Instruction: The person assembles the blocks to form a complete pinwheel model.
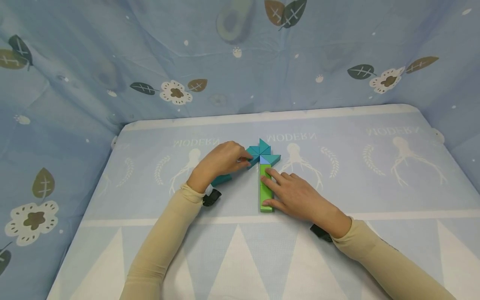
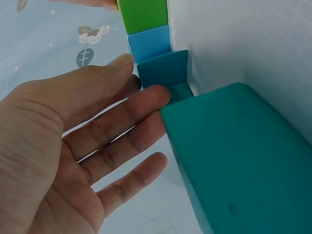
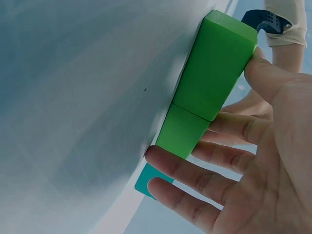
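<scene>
Flat on the table lies a pinwheel shape made of teal triangular blocks, with a light blue triangular block at its lower middle. Green blocks run from it toward the person as a straight stem. My left hand has its fingertips at the left side of the pinwheel, against a teal block. Fairly straight fingers of my right hand rest along the stem's right side and top, the thumb near its close end. A separate teal block lies beside the left wrist.
A patterned pale blue cloth covers the table. Behind it and at the sides hangs a blue curtain with leaves and flowers. Dark wrist cameras sit under both wrists.
</scene>
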A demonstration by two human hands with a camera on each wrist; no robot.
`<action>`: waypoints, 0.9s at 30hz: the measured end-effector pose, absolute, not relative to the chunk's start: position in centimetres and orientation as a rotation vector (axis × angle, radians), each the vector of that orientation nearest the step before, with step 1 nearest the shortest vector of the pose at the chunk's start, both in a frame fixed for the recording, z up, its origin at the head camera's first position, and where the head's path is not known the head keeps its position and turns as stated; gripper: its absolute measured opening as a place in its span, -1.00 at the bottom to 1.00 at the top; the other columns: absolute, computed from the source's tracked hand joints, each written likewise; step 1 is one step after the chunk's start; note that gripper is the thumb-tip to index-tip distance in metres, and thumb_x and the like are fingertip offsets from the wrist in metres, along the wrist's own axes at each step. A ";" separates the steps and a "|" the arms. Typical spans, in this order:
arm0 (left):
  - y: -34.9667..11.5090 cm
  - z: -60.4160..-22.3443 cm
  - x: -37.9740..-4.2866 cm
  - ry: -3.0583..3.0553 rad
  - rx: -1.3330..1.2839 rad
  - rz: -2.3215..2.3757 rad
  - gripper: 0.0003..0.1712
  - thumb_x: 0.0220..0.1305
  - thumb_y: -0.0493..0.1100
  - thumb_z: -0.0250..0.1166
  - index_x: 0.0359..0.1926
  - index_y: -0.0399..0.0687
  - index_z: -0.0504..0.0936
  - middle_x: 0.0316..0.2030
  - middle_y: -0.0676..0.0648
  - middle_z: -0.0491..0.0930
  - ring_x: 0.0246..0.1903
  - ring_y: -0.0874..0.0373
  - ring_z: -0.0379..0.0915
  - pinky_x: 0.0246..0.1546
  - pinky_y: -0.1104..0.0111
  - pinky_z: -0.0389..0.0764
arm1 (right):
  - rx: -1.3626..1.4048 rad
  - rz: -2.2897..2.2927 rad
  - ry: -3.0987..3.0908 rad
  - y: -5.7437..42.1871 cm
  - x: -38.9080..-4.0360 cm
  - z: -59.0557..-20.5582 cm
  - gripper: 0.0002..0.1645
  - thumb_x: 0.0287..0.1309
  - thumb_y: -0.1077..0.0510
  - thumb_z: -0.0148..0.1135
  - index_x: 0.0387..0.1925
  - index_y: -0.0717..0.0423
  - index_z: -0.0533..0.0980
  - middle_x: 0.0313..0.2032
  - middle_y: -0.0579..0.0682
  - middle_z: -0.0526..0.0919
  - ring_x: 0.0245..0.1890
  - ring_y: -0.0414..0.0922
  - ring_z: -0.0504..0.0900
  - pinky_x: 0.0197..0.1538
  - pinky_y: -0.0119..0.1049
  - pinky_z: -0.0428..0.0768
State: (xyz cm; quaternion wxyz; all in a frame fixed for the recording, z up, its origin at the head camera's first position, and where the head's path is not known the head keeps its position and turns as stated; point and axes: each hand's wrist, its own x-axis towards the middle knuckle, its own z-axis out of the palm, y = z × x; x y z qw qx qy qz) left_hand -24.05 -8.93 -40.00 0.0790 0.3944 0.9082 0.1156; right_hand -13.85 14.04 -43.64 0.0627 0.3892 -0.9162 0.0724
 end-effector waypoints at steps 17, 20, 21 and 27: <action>-10.7 -38.8 -23.1 2.772 1.069 0.445 -0.74 0.33 -0.13 0.30 -0.01 -0.08 0.74 -0.21 -0.04 0.74 -0.28 0.15 0.62 -0.23 0.29 0.63 | 1.173 0.212 -2.786 13.9 -14.0 -43.7 -0.20 0.24 -0.33 0.15 0.30 0.11 0.40 0.28 0.11 0.40 -0.09 0.00 0.61 -0.13 -0.13 0.61; -11.9 -38.6 -22.5 2.782 1.044 0.429 -0.74 0.32 -0.14 0.31 -0.01 -0.09 0.74 -0.21 -0.03 0.73 -0.28 0.12 0.60 -0.25 0.29 0.60 | 1.173 0.211 -2.792 13.8 -14.1 -43.7 -0.19 0.25 -0.34 0.13 0.32 0.11 0.39 0.29 0.12 0.39 -0.07 0.01 0.61 -0.10 -0.12 0.61; -12.4 -38.5 -22.2 2.785 1.041 0.434 -0.74 0.31 -0.15 0.31 -0.02 -0.10 0.74 -0.21 -0.02 0.72 -0.28 0.10 0.60 -0.25 0.28 0.60 | 1.173 0.211 -2.794 13.9 -14.1 -43.7 -0.19 0.26 -0.33 0.13 0.32 0.12 0.39 0.29 0.12 0.39 -0.07 0.01 0.61 -0.10 -0.12 0.61; -15.5 -38.3 -20.5 2.686 1.034 0.477 -0.71 0.23 -0.22 0.38 -0.01 -0.03 0.75 0.02 -0.14 0.58 -0.16 -0.01 0.60 -0.14 0.17 0.63 | 1.161 0.218 -2.828 14.1 -14.0 -43.5 -0.20 0.27 -0.32 0.13 0.33 0.12 0.38 0.31 0.13 0.38 -0.04 0.03 0.60 -0.05 -0.10 0.60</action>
